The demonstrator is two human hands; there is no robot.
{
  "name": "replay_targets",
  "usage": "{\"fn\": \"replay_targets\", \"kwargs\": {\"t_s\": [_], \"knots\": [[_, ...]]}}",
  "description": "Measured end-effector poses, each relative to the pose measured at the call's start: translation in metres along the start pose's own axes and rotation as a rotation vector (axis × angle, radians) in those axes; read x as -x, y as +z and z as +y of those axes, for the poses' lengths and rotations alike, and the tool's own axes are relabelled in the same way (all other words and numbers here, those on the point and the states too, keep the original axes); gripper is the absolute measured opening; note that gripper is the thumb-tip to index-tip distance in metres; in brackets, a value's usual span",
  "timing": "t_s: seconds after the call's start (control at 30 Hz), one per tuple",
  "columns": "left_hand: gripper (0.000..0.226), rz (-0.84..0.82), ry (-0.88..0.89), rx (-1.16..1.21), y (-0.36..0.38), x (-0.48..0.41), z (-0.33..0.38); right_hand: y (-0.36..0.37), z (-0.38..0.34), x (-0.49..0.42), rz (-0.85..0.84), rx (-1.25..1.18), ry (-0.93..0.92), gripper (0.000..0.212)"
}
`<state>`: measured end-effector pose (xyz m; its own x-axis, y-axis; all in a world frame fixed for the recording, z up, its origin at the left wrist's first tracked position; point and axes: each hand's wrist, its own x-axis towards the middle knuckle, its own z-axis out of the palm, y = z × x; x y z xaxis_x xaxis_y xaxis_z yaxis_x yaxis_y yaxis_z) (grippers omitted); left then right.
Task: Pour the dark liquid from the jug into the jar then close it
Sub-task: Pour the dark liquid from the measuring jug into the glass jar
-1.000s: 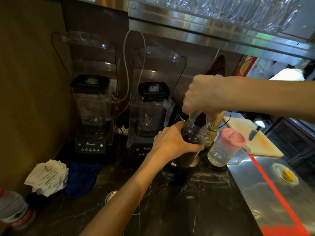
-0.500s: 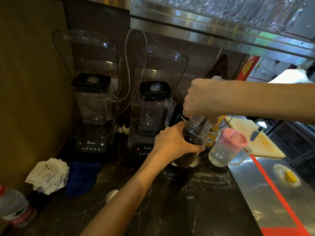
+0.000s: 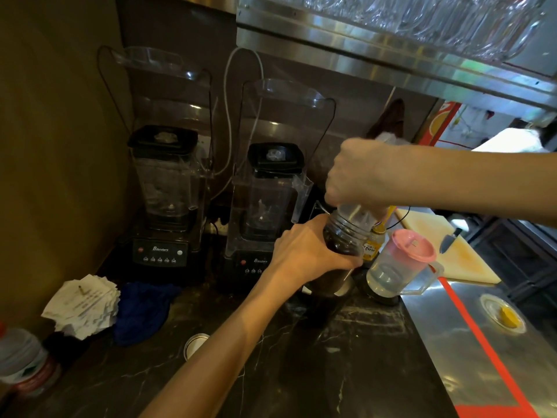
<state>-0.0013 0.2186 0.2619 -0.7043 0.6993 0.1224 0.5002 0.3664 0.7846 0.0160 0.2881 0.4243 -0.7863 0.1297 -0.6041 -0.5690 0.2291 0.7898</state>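
Note:
A glass jar (image 3: 343, 241) full of dark liquid stands on the black marble counter (image 3: 346, 357) in front of the right blender. My left hand (image 3: 304, 254) is wrapped around its side. My right hand (image 3: 355, 173) grips a clear plastic jug (image 3: 354, 214), tipped steeply mouth-down onto the jar's opening. The visible part of the jug looks clear, with no dark liquid showing in it. A round metal lid (image 3: 195, 345) lies on the counter, left of my left forearm.
Two blenders (image 3: 164, 194) (image 3: 268, 206) stand at the back. A pink-lidded clear pitcher (image 3: 401, 263) and a yellow-labelled bottle (image 3: 372, 245) sit right beside the jar. Cutting board with knife (image 3: 452, 236), small dish (image 3: 501, 315), paper slips (image 3: 83, 306), blue cloth (image 3: 141, 309), water bottle (image 3: 21, 360).
Dark liquid showed in the jug's neck a second ago; now that part looks clear. Both hands have stayed almost where they were.

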Motion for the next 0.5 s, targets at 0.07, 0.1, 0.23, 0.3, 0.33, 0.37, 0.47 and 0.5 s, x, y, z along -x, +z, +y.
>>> {"fn": "replay_targets", "kwargs": {"t_s": [0.07, 0.1, 0.23, 0.3, 0.33, 0.37, 0.47, 0.5], "knots": [[0.075, -0.009, 0.013, -0.007, 0.0001, 0.0008, -0.0012, -0.0013, -0.0011, -0.0002, -0.017, -0.010, -0.007, 0.055], [0.075, -0.008, 0.015, -0.002, 0.0001, 0.0012, -0.0022, -0.0026, -0.0022, 0.0001, -0.016, -0.027, -0.002, 0.056], [0.074, 0.003, 0.019, -0.008, -0.0018, 0.0038, -0.0045, -0.0069, -0.0023, 0.0009, 0.001, -0.016, -0.023, 0.057], [0.075, 0.002, 0.017, -0.015, -0.0024, 0.0035, -0.0063, -0.0074, -0.0036, 0.0004, -0.018, -0.058, -0.006, 0.059], [0.075, 0.009, 0.011, -0.007, -0.0029, 0.0037, -0.0072, -0.0092, -0.0036, -0.0001, -0.019, -0.058, 0.002, 0.060], [0.075, 0.015, 0.007, -0.003, -0.0034, 0.0041, -0.0077, -0.0099, -0.0026, -0.0002, -0.016, -0.048, 0.003, 0.060], [0.074, 0.017, 0.014, -0.016, -0.0030, 0.0031, -0.0081, -0.0087, -0.0014, -0.0009, -0.037, -0.067, 0.006, 0.060], [0.074, 0.017, 0.014, -0.014, -0.0026, 0.0030, -0.0082, -0.0090, -0.0023, -0.0010, -0.040, -0.083, 0.014, 0.061]]}}
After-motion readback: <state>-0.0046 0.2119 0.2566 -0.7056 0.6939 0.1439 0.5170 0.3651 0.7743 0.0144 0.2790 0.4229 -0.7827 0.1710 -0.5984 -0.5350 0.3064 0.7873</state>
